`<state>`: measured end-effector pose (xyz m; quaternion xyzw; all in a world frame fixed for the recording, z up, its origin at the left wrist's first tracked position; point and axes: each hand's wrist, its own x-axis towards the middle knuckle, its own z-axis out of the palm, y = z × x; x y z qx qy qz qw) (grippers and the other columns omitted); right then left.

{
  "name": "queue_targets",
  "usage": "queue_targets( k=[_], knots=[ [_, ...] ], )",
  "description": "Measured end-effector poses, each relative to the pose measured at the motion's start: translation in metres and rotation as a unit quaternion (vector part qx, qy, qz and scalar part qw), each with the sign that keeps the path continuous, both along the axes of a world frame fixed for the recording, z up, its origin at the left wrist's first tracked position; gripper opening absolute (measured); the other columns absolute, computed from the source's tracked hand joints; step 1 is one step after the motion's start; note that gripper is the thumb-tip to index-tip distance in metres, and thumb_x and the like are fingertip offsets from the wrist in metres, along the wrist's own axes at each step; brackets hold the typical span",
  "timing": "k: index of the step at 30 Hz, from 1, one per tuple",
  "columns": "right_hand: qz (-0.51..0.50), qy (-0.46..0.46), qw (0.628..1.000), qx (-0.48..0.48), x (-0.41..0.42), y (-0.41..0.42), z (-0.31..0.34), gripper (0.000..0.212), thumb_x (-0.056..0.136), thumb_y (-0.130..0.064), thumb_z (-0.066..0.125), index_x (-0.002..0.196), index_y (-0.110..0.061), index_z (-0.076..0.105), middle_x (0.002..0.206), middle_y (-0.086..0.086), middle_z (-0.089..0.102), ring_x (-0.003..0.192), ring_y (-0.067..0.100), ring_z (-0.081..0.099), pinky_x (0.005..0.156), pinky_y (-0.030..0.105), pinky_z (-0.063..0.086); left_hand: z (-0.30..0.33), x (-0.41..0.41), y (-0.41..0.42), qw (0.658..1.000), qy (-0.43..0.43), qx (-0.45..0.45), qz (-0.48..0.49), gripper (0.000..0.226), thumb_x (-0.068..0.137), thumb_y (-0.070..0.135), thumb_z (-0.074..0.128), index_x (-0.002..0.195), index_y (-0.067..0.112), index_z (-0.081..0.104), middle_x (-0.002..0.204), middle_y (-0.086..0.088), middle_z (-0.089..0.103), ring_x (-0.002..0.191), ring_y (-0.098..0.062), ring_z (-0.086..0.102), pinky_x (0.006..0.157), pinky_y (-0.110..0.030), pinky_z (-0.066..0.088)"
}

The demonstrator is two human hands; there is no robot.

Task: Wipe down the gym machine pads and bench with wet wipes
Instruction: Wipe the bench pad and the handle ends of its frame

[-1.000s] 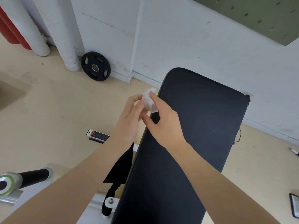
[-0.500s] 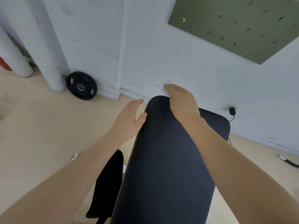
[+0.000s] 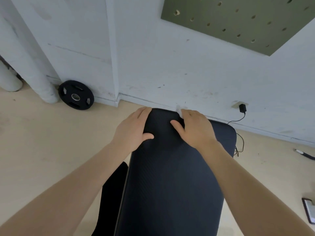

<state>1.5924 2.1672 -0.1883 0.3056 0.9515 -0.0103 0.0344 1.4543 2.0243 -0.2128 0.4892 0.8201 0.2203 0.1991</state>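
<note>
where the white wet wipe point(image 3: 179, 111) shows at all, it is only a small pale edge at the far end of the bench point(image 3: 170, 184), just above centre frame, peeking out past the fingertips of the right hand point(image 3: 194, 128). the rest of it is hidden under that palm; hand lies flat, fingers together and pressed down on the wipe, thumb splayed toward centre.

bench: dark padded slab, long axis running from bottom centre of frame up to the wall point(image 3: 187, 74). the wipe sits at the top end of that axis, on the right half of the pad's width.

left hand point(image 3: 134, 128): flat and empty, fingers draped over the bench's upper left corner, thumb on the top surface. looks like a brace, not a wiper.

judgement: right hand owns the stroke. with the wipe at the far end, nearly all unwiped pad lies toward the bottom of frame, so the likely pull is down the long axis toward the body, in lanes across the width.

beyond: black weight plate point(image 3: 76, 95) leaning on the wall at left; charger plug and cable point(image 3: 242, 108) at right, well apart from the bench end.
</note>
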Motion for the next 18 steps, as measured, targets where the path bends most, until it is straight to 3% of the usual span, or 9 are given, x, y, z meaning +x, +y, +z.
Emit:
queue_targets(
  k=[4, 8, 12, 16, 18],
  knots=[
    [0.055, 0.052, 0.996, -0.039, -0.036, -0.023, -0.010, 0.045, 0.092, -0.048, 0.039, 0.117, -0.013, 0.051, 0.111, 0.003, 0.061, 0.100, 0.025, 0.054, 0.086, 0.033, 0.037, -0.003, -0.003, -0.001, 0.999, -0.031, 0.020, 0.004, 0.082, 0.077, 0.031, 0.072, 0.144, 0.017, 0.026, 0.147, 0.003, 0.032, 0.130, -0.019, 0.037, 0.100, -0.033, 0.037],
    [0.082, 0.038, 0.994, -0.057, -0.037, -0.019, -0.008, 0.049, 0.091, -0.051, 0.040, 0.121, -0.014, 0.047, 0.117, 0.004, 0.058, 0.105, 0.025, 0.053, 0.087, 0.034, 0.039, -0.004, -0.006, -0.001, 0.998, -0.053, 0.041, 0.001, 0.080, 0.074, 0.027, 0.075, 0.141, 0.016, 0.032, 0.143, 0.001, 0.038, 0.126, -0.021, 0.041, 0.098, -0.031, 0.036],
    [-0.004, 0.030, 0.999, -0.009, 0.009, 0.010, -0.011, 0.062, 0.087, -0.056, 0.023, 0.122, -0.014, 0.051, 0.115, 0.006, 0.062, 0.105, 0.027, 0.055, 0.087, 0.037, 0.043, -0.006, -0.006, -0.004, 0.997, -0.065, 0.048, -0.001, 0.076, 0.079, 0.024, 0.071, 0.143, 0.018, 0.030, 0.147, 0.004, 0.034, 0.131, -0.018, 0.037, 0.104, -0.029, 0.032],
    [-0.090, 0.026, 0.995, 0.028, 0.025, 0.018, -0.012, 0.052, 0.094, -0.045, 0.028, 0.119, -0.009, 0.056, 0.106, 0.013, 0.065, 0.100, 0.032, 0.057, 0.084, 0.038, 0.042, -0.006, -0.011, -0.005, 0.993, -0.095, 0.071, 0.003, 0.063, 0.087, 0.016, 0.062, 0.143, 0.017, 0.033, 0.147, 0.004, 0.037, 0.132, -0.015, 0.037, 0.105, -0.022, 0.026],
    [-0.078, 0.045, 0.996, 0.010, 0.004, 0.005, -0.011, 0.046, 0.094, -0.040, 0.031, 0.117, -0.009, 0.057, 0.105, 0.013, 0.065, 0.098, 0.033, 0.057, 0.083, 0.038, 0.042, -0.006, -0.011, -0.005, 0.993, -0.094, 0.077, 0.005, 0.058, 0.090, 0.013, 0.058, 0.143, 0.016, 0.034, 0.146, 0.003, 0.037, 0.132, -0.015, 0.038, 0.105, -0.020, 0.025]
  ],
)
